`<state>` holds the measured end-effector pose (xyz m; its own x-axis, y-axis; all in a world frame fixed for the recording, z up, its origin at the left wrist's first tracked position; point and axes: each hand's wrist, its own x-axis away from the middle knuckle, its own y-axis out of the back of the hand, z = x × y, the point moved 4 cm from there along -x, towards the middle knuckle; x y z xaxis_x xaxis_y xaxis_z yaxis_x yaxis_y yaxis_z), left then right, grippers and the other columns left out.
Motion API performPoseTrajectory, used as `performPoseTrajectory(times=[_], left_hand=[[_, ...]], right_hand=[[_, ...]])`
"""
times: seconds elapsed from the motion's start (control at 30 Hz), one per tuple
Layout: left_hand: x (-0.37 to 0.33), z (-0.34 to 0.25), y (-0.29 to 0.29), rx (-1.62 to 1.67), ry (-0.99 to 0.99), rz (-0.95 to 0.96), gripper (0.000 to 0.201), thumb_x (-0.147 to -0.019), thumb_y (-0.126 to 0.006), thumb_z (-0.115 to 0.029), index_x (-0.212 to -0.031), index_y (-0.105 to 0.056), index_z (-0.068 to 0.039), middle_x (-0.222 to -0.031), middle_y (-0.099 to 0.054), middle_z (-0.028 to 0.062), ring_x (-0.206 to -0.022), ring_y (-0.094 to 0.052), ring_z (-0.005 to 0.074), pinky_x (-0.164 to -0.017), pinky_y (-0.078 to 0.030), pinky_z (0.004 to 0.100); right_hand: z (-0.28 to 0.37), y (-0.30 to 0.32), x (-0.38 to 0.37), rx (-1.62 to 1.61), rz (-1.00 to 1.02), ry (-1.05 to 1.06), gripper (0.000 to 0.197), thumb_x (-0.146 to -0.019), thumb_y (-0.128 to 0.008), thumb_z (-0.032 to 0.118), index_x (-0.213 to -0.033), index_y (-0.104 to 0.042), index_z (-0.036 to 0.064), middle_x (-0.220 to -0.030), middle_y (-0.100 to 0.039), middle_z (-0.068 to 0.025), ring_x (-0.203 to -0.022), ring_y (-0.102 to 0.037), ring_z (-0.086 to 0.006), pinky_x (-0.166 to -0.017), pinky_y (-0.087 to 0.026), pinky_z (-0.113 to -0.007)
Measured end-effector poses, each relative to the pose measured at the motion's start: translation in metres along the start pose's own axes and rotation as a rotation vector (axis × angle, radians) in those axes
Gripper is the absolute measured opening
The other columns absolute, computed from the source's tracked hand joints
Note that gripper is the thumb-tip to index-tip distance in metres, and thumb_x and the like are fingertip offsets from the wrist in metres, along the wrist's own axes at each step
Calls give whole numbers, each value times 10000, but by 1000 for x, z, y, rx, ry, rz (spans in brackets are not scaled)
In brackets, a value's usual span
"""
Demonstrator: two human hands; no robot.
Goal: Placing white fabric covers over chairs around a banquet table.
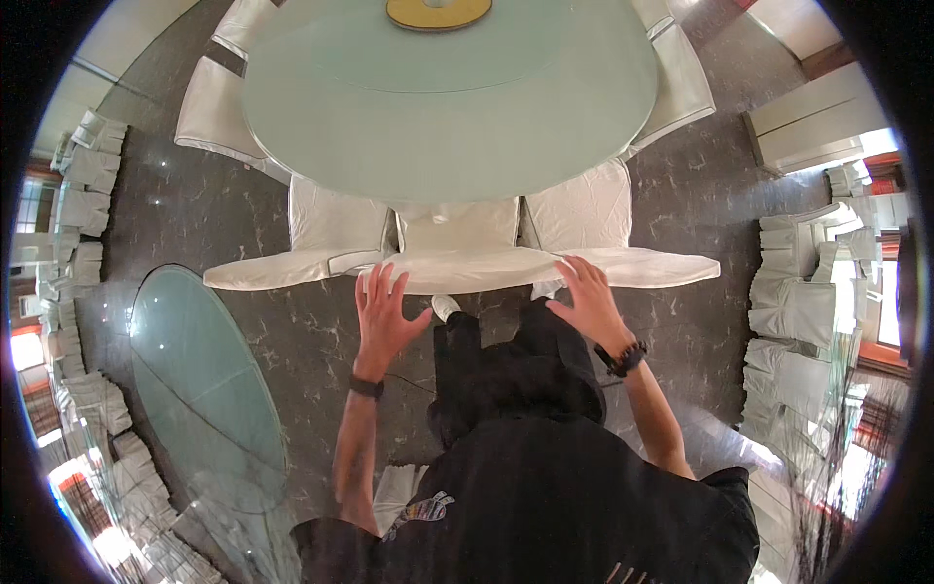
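Note:
Both my hands reach forward at the back of a white-covered chair (457,271) in the middle of a row. My left hand (385,319) has its fingers spread, with the fingertips over or at the chair back's left end. Toward the right end, my right hand (590,304) is likewise spread, its fingertips overlapping the edge where the middle chair meets the right-hand chair (657,268). Whether the fingertips touch the covers, I cannot tell. Neither hand holds anything. The left-hand chair (258,271) stands close alongside.
Ahead is a large round glass-topped table (448,146) with a yellow ring-shaped piece (438,14) at its centre. More covered chairs (216,107) surround it. Another glass top (204,380) is at left. White-draped furniture lines both sides of the dark marbled floor (681,331). A pale cabinet (812,117) stands right.

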<state>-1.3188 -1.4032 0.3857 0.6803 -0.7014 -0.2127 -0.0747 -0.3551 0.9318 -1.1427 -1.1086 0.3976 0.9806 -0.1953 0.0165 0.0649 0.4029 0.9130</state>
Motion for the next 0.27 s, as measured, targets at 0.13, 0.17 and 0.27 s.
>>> performPoseTrajectory(times=[0.13, 0.17, 0.27], left_hand=[[3, 60, -48, -94, -5, 256, 483, -737, -715, -250, -1173, -612, -70, -1156, -620, 102, -1206, -514, 256, -1124, -279, 532], [-5, 66, -52, -97, -8, 248, 483, -737, -715, -250, -1173, -612, -70, -1156, -620, 102, -1206, -514, 256, -1124, -279, 532], [-28, 70, -80, -236, 141, 803, 537, -673, -741, -217, -1187, -619, -113, -1209, -634, 132, -1237, -521, 242, -1133, -266, 521]], right_hand=[[14, -54, -39, 121, 217, 70, 668, -751, -754, 325, -1327, -525, 79, -1337, -534, -186, -1340, -420, -318, -1098, -333, -478], [14, -65, -53, 125, 209, 72, 668, -751, -754, 325, -1327, -525, 79, -1337, -534, -186, -1340, -420, -318, -1098, -333, -478], [5, -103, -83, 190, 792, -234, 681, -703, -754, 309, -1323, -556, 110, -1325, -558, -201, -1366, -417, -240, -1111, -334, -516]])
